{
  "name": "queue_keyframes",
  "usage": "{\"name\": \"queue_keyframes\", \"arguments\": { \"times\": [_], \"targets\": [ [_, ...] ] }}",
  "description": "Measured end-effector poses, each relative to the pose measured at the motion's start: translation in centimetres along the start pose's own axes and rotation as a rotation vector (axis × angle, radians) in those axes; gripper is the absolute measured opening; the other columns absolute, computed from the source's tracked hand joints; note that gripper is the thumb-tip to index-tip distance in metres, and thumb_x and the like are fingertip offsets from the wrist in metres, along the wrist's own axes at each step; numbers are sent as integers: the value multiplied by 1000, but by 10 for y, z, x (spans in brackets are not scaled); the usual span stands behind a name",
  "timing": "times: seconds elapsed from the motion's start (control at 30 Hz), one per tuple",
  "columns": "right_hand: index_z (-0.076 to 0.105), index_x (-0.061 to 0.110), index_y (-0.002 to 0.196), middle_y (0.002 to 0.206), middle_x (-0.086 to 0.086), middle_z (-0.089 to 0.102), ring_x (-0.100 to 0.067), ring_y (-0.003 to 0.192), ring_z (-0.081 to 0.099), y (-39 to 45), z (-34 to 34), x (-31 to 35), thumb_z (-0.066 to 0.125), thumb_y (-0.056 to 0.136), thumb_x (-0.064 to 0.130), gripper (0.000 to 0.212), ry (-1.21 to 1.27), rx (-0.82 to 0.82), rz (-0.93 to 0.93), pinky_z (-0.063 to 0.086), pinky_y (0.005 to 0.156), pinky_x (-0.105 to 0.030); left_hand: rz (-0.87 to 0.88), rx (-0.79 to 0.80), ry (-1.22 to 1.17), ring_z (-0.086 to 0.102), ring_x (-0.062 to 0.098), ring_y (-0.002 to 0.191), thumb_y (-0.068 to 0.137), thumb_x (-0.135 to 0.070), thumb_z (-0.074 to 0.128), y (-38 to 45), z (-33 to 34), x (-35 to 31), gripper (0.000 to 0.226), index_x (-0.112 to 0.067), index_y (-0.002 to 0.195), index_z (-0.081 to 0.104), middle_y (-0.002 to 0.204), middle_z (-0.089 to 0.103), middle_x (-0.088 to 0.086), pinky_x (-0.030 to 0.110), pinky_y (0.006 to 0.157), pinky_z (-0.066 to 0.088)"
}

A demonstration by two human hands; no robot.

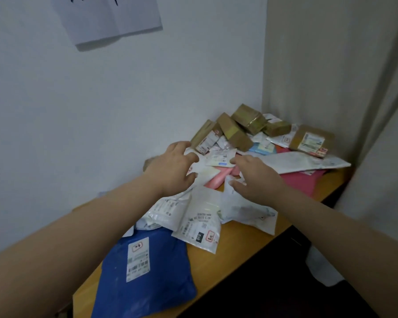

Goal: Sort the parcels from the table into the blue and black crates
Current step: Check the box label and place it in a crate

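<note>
White walls meet in a corner behind the wooden table (244, 246), where parcels lie heaped: a blue bag (147, 271) near, white pouches (200, 223) mid-table, brown boxes (234, 131) far. Both crates are out of view. Left hand (170, 171) and right hand (255, 177) hover with fingers spread wide, empty. Slick overlapping pouches may slide off the near edge if the heap is disturbed.

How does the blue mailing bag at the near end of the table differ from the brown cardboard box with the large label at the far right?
The blue mailing bag is soft and lies flat on the table; the brown cardboard box is stiff and stands higher, resting on other parcels. The bag lies nearest the person, below the left hand; the box sits in the far corner, beyond the right hand. Both carry a white printed label.
</note>
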State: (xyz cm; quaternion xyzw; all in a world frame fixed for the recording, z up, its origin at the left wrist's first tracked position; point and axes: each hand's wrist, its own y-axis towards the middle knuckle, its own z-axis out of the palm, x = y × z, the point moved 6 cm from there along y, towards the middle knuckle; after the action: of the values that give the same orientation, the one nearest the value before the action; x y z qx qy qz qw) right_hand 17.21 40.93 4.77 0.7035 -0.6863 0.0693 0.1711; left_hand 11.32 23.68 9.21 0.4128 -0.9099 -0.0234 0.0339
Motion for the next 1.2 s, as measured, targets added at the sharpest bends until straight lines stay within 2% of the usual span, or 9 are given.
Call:
{"name": "queue_keyframes", "arguments": {
  "times": [0.17,0.27,0.43,0.57,0.73,0.9,1.03,1.13,1.2],
  "targets": [
    [37,19,144,148,-3,39,-22,136,33,49,29,-18,58,93,37,58,37,54,41,41,103,-47,-28,3,-120,21,25,144,95,-39,53,42,40,26,46,-23,138,47,156,24,7,38,108,33],
    [35,19,146,149,-3,37,-22,136,34,79,48,-30,57,93,37,60,36,107,77,39,106,-44,-53,30,-198,26,27,142,94,-38,55,65,72,50,47,-22,138,49,155,27,9,37,110,30],
    [34,18,146,148,-6,37,-24,135,34,131,81,-31,57,94,33,59,56,181,87,36,107,-39,-142,108,-303,30,29,141,92,-35,59,87,118,100,50,-18,138,49,151,31,14,38,112,32],
    [32,19,147,150,-5,34,-24,136,32,173,109,-18,56,94,36,61,71,242,54,37,107,-40,-246,120,-353,40,31,134,90,-33,62,92,141,146,49,-17,135,52,146,38,14,41,106,39],
    [32,15,147,148,-8,36,-24,133,34,225,144,-13,55,95,34,59,93,312,-37,37,106,-39,-373,147,-392,44,32,128,89,-31,64,100,171,189,48,-15,132,53,141,40,13,35,103,39],
    [34,15,145,145,-8,38,-25,129,38,273,177,-19,55,95,34,57,120,374,-83,40,102,-39,-532,163,-423,52,33,117,88,-33,64,117,196,225,55,-14,137,48,139,42,13,41,101,43],
    [37,15,142,141,-7,42,-24,125,41,304,204,-29,54,95,32,53,148,402,-89,43,96,-36,-739,117,-471,43,36,126,87,-37,67,139,222,246,63,-9,138,43,140,39,18,42,106,37],
    [39,15,141,139,-6,44,-24,124,42,318,223,-40,55,95,30,51,169,419,-89,44,94,-36,-888,118,-464,19,39,142,85,-48,66,152,246,255,82,-3,144,31,151,22,25,46,113,25],
    [39,15,141,140,-5,43,-23,125,42,323,233,-49,55,95,29,51,189,434,-79,43,96,-36,-973,133,-473,8,41,145,85,-52,65,157,261,259,91,-5,149,21,157,8,25,49,117,18]
  ]
}}
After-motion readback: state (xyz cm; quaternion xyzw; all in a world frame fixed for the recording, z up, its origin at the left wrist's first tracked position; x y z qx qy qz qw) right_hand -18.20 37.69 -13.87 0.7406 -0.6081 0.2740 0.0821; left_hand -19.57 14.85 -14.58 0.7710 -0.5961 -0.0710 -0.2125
